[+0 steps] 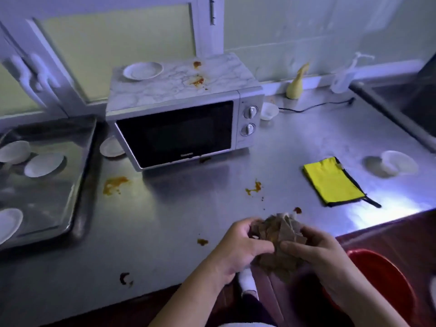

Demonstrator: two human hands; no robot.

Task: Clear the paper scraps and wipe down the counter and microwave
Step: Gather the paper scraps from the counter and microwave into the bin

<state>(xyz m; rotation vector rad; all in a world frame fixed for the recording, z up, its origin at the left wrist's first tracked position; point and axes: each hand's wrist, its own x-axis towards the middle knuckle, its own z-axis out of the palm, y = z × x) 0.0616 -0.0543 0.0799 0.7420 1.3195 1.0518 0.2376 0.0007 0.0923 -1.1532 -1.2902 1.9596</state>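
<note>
A bunch of brownish paper scraps (276,234) is held at the counter's front edge between both hands. My left hand (238,246) grips the bunch from the left, and my right hand (316,253) grips it from the right. The steel counter (188,208) carries orange sauce stains (114,184) and smaller splashes (253,188). A silver microwave (184,114) stands at the back with its door shut and orange stains (197,80) on its marbled top. A folded yellow cloth (332,181) lies to the right.
A white plate (142,70) sits on the microwave. A metal tray (80,175) at left holds white dishes. White cups (269,110) and a bowl (398,165) stand on the counter; a sink (401,102) is at the far right. A red bin (382,277) stands below.
</note>
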